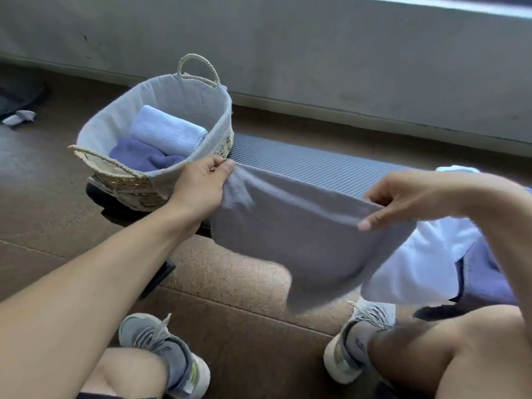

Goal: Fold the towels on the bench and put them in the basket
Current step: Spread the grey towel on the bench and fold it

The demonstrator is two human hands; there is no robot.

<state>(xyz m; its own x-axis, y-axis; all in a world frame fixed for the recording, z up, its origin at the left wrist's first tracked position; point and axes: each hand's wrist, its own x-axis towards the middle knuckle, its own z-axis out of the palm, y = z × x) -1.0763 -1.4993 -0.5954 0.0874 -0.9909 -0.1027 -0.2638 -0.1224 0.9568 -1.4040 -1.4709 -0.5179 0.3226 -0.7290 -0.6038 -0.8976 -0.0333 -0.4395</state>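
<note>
A grey towel (299,237) hangs spread in the air in front of the bench (311,162). My left hand (198,182) pinches its upper left corner and my right hand (408,197) pinches its upper right corner. The woven basket (121,174) with a pale liner stands on the bench's left end, just behind my left hand. Inside it lie a folded light blue towel (169,129) and a folded purple towel (144,158). On the right, a white towel (426,260) and a purple towel (486,283) lie partly hidden under my right arm.
A grey wall (288,53) runs close behind the bench. My knees and grey sneakers (161,349) are at the bottom of the view on the brown floor (244,283). A dark bag and a scrap of grey cloth (21,116) lie at the far left.
</note>
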